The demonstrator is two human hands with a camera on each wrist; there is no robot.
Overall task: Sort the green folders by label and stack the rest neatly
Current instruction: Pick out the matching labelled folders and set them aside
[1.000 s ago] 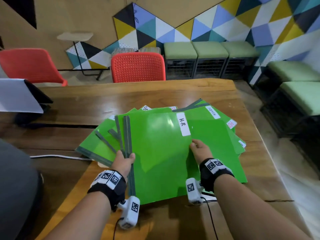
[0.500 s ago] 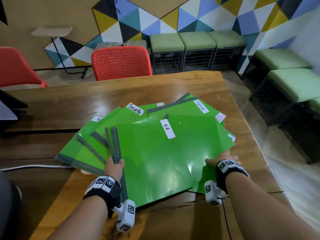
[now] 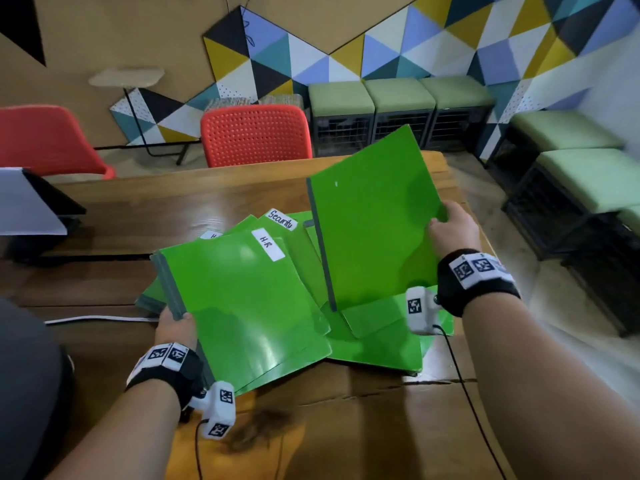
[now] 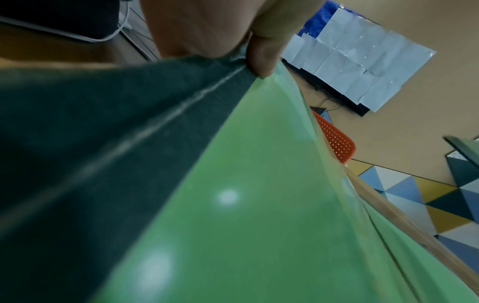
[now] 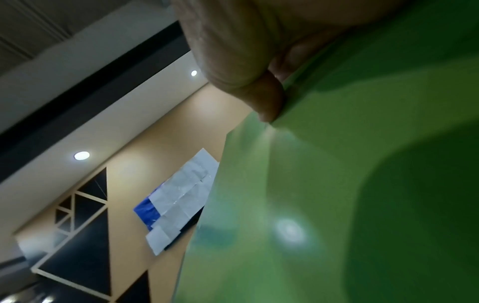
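Note:
Several green folders with grey spines lie fanned on the wooden table (image 3: 173, 216). My left hand (image 3: 175, 325) grips a small bundle of them by the spines; the top one (image 3: 242, 306) carries a white "H.R" label (image 3: 268, 244). In the left wrist view my thumb (image 4: 261, 59) presses on that grey spine (image 4: 116, 133). My right hand (image 3: 450, 230) pinches the right edge of another green folder (image 3: 374, 223), raised nearly upright with its plain side toward me. A folder labelled "Security" (image 3: 282, 219) lies behind. More folders (image 3: 377, 344) lie flat under the raised one.
A red chair (image 3: 256, 135) stands at the table's far side, another red chair (image 3: 45, 140) at the far left. A dark stand with white paper (image 3: 27, 202) sits on the table's left. A white cable (image 3: 97, 319) runs along the left. Green stools (image 3: 398, 112) line the wall.
My right hand has lifted one folder off the right of the pile and tipped it upright. The left hand has gathered its folders into a tighter bundle.

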